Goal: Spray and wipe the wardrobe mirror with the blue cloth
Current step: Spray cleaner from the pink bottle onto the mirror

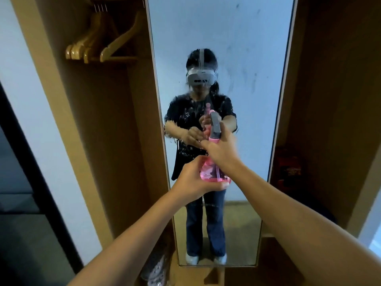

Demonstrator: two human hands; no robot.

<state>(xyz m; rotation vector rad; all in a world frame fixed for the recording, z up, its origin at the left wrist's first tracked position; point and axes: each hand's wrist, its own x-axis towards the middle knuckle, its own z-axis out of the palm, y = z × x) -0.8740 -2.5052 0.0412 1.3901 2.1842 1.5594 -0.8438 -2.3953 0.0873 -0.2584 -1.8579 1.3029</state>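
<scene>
Your left hand (192,178) cups the base of the pink spray bottle (214,170) from below, grip wrapped around it. Your right hand (221,149) closes its grip on the bottle's neck under the grey trigger head (215,123), which points at the wardrobe mirror (237,58). Spray droplets speckle the glass around chest height. Wooden hangers (97,44) hang in the open compartment left of the mirror.
</scene>
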